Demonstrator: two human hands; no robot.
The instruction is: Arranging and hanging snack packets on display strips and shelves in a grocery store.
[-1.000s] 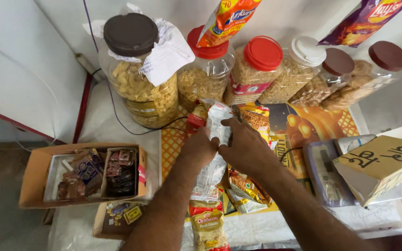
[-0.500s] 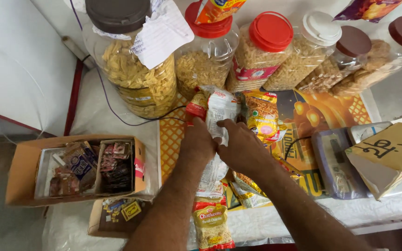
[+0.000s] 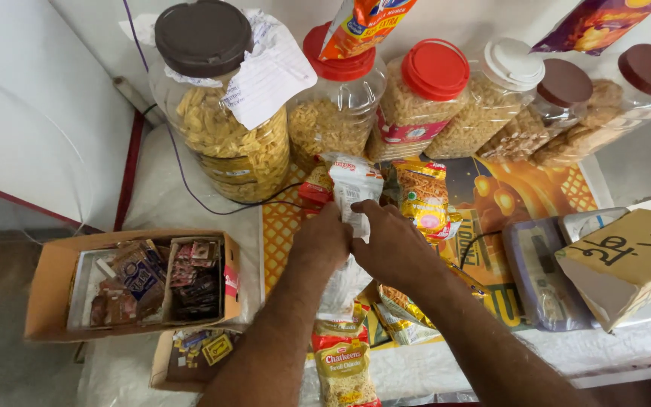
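Left hand (image 3: 324, 240) closed on a strip of small snack packets (image 3: 354, 188), pinching it just below the white top packet. Right hand (image 3: 395, 246) closed too, fingers curled onto the same strip from the other side, thumb touching the packet's lower edge. Strip held upright over the middle of the counter (image 3: 161, 197), top packet white with red print, lower clear packets trailing down between the forearms toward the near edge, ending in a yellow noodle-snack packet (image 3: 344, 369). Just right of the hands, a yellow-orange snack packet (image 3: 422, 197) lying on a printed orange mat (image 3: 508, 197). More yellow packets (image 3: 401, 313) under the right forearm.

Along the far edge, a row of clear jars full of fried snacks: a big jar with a brown lid (image 3: 216, 105) at the left with crumpled paper (image 3: 273, 71) tucked at its neck, then two red-lidded jars (image 3: 431, 102), a white-lidded jar (image 3: 495, 98), two brown-lidded jars (image 3: 566, 105) tilted at the far right corner. Near the left edge, an open cardboard box (image 3: 50, 283) holding small dark sachets. At the right edge, a brown carton (image 3: 631, 264) with black marker strokes, resting beside a flat grey device (image 3: 538, 271). Thin cable (image 3: 190, 188) running from the far wall past the big jar.
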